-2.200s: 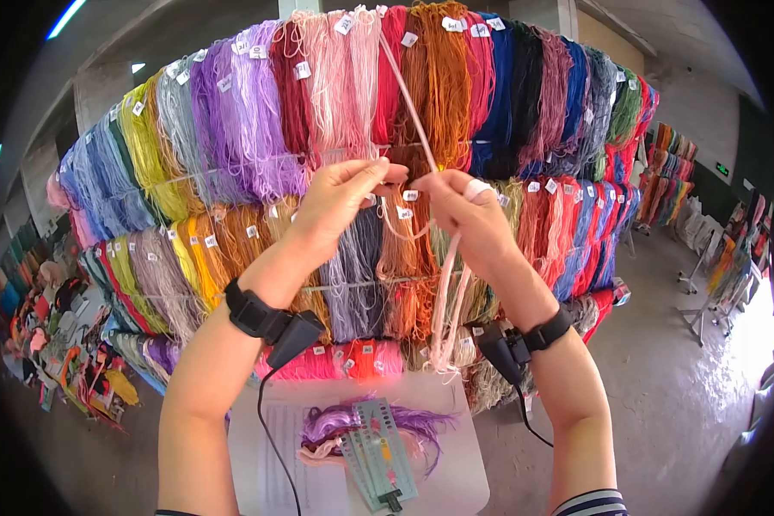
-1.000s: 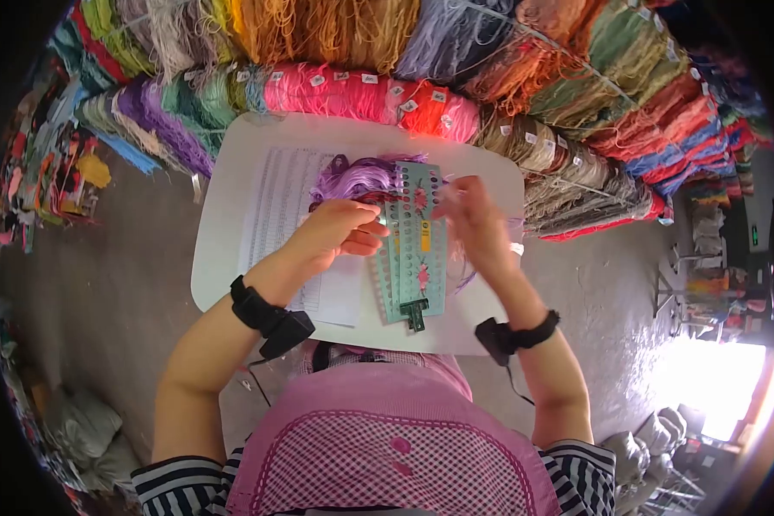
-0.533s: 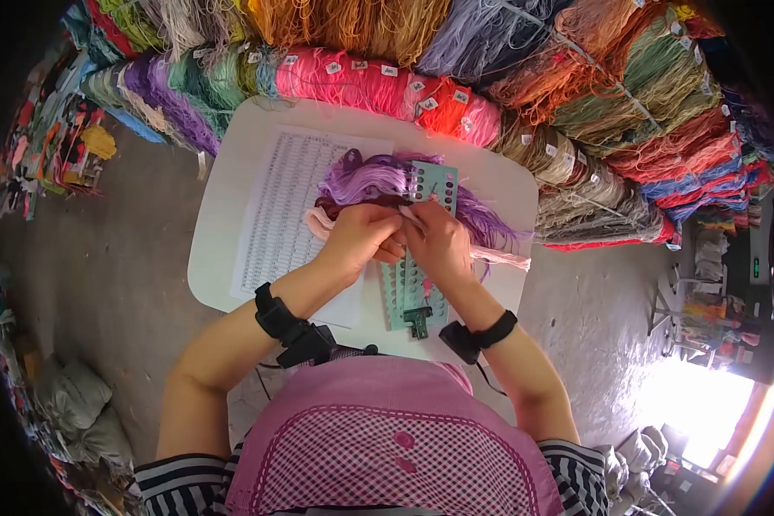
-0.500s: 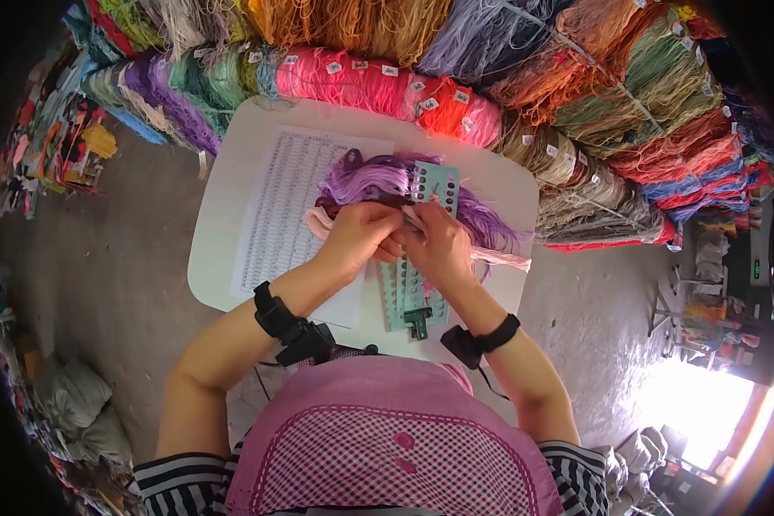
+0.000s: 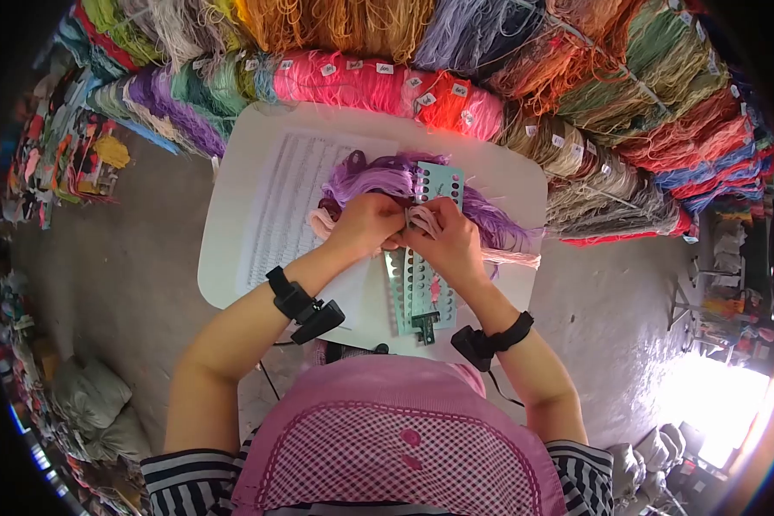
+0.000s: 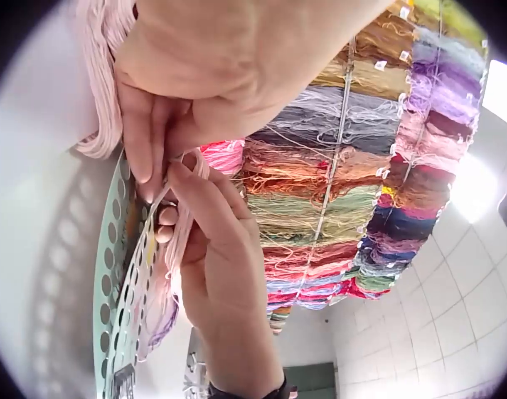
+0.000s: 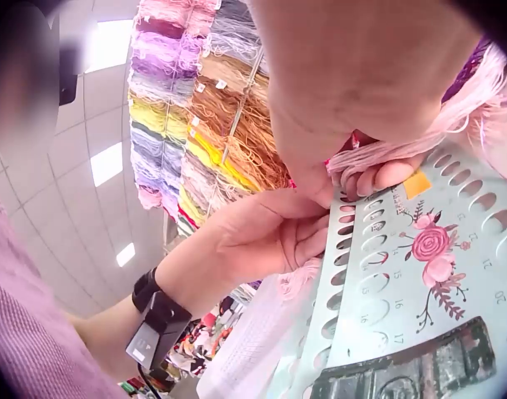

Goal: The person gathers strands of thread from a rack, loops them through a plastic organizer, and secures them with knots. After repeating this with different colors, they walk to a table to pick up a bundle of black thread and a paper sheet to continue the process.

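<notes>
Over the table, both hands meet at a pale green card with rows of punched holes (image 7: 361,266), printed with pink flowers. My left hand (image 5: 368,225) grips the card's edge, its fingertips beside the holes. My right hand (image 5: 451,245) holds a looped bundle of pale pink thread (image 5: 423,220) at that same edge, its fingers curled round it. In the right wrist view the strands trail off past the hand over the card. A second green card (image 6: 108,241) lies behind the first, both joined by a dark clip (image 5: 426,328). The fingers partly hide where thread meets hole.
Purple thread (image 5: 365,179) and a pale pink hank (image 5: 322,224) lie by the card on the white table (image 5: 516,172). A printed sheet (image 5: 284,198) is under the left arm. Racks of coloured thread hanks (image 5: 344,79) stand beyond the table's far edge.
Both hands have come down from the thread rack to the card on the table. Since half a second ago, the pink loop shows more at the right fingers; the hands have shifted slightly.
</notes>
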Demonstrator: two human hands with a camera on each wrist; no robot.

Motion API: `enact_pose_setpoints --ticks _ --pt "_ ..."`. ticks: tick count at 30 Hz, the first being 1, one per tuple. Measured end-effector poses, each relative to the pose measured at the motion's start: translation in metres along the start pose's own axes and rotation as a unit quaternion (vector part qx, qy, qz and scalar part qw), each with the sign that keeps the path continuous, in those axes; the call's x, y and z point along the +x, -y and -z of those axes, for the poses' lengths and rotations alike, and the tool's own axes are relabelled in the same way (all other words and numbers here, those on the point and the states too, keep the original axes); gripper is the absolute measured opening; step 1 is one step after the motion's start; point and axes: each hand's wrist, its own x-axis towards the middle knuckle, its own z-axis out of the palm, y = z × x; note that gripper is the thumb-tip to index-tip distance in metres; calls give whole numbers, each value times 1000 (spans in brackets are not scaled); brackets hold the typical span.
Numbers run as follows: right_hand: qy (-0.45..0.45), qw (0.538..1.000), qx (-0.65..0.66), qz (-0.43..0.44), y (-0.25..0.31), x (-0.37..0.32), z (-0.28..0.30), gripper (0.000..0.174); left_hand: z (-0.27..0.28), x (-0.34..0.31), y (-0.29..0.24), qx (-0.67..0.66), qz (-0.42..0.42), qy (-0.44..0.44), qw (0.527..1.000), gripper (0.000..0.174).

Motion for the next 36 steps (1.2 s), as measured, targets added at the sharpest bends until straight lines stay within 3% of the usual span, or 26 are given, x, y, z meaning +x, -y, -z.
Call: enact_pose_setpoints --ticks 6,7,10,14,16,17,19,20,22,23,25,26,27,29,30,31,32,34,35,36 --pt "19 999 30 -5 -5 1 2 40 43 -22 0 -180 41 -47 982 25" --pt "18 999 26 6 -6 1 1 38 43 -24 0 -206 45 -24 977 23" --pt "19 999 29 3 -6 1 0 38 37 -21 4 -123 15 -25 992 25" --pt "15 1000 24 11 -9 0 0 38 38 -25 7 -106 -17 -26 994 24" --pt "17 999 17 30 -9 0 1 36 37 -28 1 -389 -4 83 918 24" --pt "17 999 16 30 -9 0 2 36 35 -29 -1 -389 -4 83 917 24" --pt "50 999 0 4 -8 3 4 41 20 -38 -35 -215 49 166 961 29" --pt "54 999 -3 6 -5 3 6 41 12 -34 -30 -219 47 164 961 29" --pt "33 996 -76 18 9 4 11 49 1 -22 -16 -30 52 182 981 27" --pt "37 996 -79 22 4 8 12 49 1 -19 -12 -34 31 190 981 20" --pt "162 983 13 89 -17 15 16 53 5 -14 -1 -59 28 191 979 19" --pt "165 982 11 92 -26 21 18 53 9 -12 4 -79 23 197 977 18" --pt "219 971 67 70 -34 26 21 49 16 -32 -27 -9 40 163 986 21" --pt "297 947 117 23 -24 30 28 44 60 -41 -1 -39 -8 95 995 28" --pt "296 948 117 24 -28 30 27 44 83 -58 -13 -66 -31 33 997 32" --pt "292 948 120 50 -34 31 24 45 110 -71 -6 -84 -40 -111 989 41" --pt "286 947 124 75 -38 32 23 46 153 -75 19 -144 -37 -207 967 38" --pt "278 947 151 49 -36 29 22 45 209 -99 1 -133 20 -336 932 36" --pt "272 946 177 23 -35 28 21 45 226 -101 7 -135 20 -335 932 36" --pt "272 946 176 23 -28 27 24 45 228 -104 -3 204 -43 -421 883 31"
